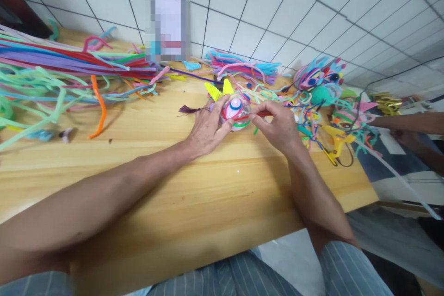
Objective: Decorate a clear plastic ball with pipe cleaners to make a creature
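My left hand (204, 132) grips a clear round ball (245, 110) from its left side. On the ball sits an eye (236, 104) with pink and blue rings, and a green pipe cleaner (242, 125) runs along its lower edge. Two yellow ear-like pieces (227, 86) stick up at its top left. A dark tassel (188, 109) lies just left of my left hand. Between thumb and finger, my right hand (279, 127) pinches a red pipe cleaner (247, 116) against the ball's front. My fingers hide part of the ball.
Long pipe cleaners (114, 62) are heaped at the left, with a shorter bundle (246, 67) at the back. Decorated pieces (314, 78) and a yellow glue gun (336, 139) lie at the right. Another person's arm (412, 122) reaches in from the right. A blurred-out object (169, 23) stands by the tiled wall.
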{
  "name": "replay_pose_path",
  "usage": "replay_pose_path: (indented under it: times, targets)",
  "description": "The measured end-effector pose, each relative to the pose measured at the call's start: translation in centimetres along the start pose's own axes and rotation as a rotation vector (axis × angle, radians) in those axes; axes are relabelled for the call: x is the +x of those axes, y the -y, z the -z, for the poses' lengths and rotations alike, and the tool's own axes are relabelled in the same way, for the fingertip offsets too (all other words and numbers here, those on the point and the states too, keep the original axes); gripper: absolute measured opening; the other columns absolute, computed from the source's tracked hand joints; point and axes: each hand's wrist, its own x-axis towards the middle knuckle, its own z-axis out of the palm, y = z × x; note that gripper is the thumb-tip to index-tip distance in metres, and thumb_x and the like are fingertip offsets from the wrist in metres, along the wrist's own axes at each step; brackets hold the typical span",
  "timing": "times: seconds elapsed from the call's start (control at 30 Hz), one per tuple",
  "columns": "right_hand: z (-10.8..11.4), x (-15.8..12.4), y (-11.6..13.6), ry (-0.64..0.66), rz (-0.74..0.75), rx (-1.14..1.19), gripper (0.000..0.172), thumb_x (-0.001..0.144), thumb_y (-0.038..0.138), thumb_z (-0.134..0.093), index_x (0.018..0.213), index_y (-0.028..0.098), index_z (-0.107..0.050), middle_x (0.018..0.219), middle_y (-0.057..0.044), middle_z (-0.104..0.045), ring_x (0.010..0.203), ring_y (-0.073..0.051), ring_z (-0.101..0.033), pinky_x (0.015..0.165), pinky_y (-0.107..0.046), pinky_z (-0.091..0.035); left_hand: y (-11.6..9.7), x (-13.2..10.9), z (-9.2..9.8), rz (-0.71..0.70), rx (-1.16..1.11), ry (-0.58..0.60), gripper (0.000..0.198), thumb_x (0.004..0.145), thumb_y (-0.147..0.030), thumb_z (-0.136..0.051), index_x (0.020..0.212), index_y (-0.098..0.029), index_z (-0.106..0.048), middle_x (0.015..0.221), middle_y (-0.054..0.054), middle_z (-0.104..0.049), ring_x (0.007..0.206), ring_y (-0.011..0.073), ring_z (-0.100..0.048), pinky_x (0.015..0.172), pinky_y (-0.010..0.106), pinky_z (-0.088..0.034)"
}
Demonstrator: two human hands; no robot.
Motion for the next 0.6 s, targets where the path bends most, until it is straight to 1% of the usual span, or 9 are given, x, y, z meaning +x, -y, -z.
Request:
replay_pose_path:
  times: [0.2,0.43,0.6]
  targets:
    - [-0.4,0.0,-0.4,-0.01,0.012,0.015,0.006,0.096,0.025,-0.076,0.091,0.026,-0.074,0.09,-0.001,-0.078,0.081,-0.02,-0.071,0.082,-0.037,-0.058,0.1,0.0,0.2,-0.008,-0.007,0.0,0.073,0.114,-0.056,-0.048,0.178,-0.022,-0.04,0.168,0.021,-0.061,0.155,0.0409,-0.056,0.126,0.063,-0.048]
    - [-0.8,0.1,-0.5,-0.027,0.022,0.03,0.006,0.096,0.026,-0.075,0.09,0.026,-0.074,0.091,-0.001,-0.08,0.081,-0.02,-0.071,0.082,-0.037,-0.059,0.0,0.1,0.1,-0.011,-0.017,-0.018,0.076,0.111,-0.063,-0.055,0.175,-0.022,-0.042,0.17,0.021,-0.061,0.156,0.0407,-0.057,0.126,0.062,-0.048]
    - [-0.8,0.2,-1.2,-0.027,0.008,0.047,0.006,0.096,0.03,-0.077,0.092,0.027,-0.075,0.093,-0.001,-0.081,0.084,-0.022,-0.072,0.085,-0.039,-0.06,0.1,0.2,0.1,0.004,-0.021,-0.028,0.077,0.111,-0.064,-0.055,0.174,-0.021,-0.044,0.169,0.022,-0.061,0.155,0.0408,-0.059,0.127,0.062,-0.048]
